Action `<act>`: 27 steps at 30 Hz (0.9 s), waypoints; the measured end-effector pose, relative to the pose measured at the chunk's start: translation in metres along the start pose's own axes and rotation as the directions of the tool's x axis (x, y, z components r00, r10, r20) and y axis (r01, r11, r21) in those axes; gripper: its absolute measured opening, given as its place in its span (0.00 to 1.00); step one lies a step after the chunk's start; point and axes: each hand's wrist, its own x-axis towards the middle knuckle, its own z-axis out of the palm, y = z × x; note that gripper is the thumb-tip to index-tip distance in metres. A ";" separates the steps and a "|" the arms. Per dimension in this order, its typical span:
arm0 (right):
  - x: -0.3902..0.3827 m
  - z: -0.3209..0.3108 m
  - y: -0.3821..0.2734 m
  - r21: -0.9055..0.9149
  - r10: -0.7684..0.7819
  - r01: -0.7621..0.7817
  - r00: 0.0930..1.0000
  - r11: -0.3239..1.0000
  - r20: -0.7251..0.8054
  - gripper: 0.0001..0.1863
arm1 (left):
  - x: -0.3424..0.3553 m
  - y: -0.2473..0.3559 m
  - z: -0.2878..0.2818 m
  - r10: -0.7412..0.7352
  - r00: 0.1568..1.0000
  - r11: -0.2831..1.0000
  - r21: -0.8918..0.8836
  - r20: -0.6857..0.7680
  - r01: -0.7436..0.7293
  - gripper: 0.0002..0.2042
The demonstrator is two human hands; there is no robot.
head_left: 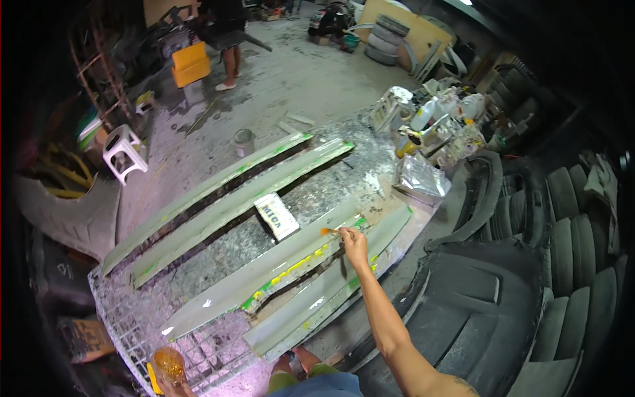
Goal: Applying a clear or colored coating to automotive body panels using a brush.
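Note:
My right hand is closed on a small brush with an amber tip. The brush is over a long grey panel whose edge carries yellow and green patches. Low on the left, my left hand grips a clear cup of amber liquid; a yellow strip shows beside it. Nearer my body lies another grey-green panel. Two more long panels, a nearer one and a farther one, lie across the far side. A white rectangular tin sits between the pairs.
The panels lie on a paint-stained table with a wire grid at its left end. Bottles and cans crowd its far right, near a foil-like package. Black car parts stand right. A white stool and another person are beyond.

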 end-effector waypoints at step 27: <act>-0.073 0.055 -0.083 -0.100 -0.123 0.172 0.919 0.980 0.374 0.13 | 0.046 -0.008 0.014 0.240 0.954 0.735 0.608 0.179 -0.299 0.25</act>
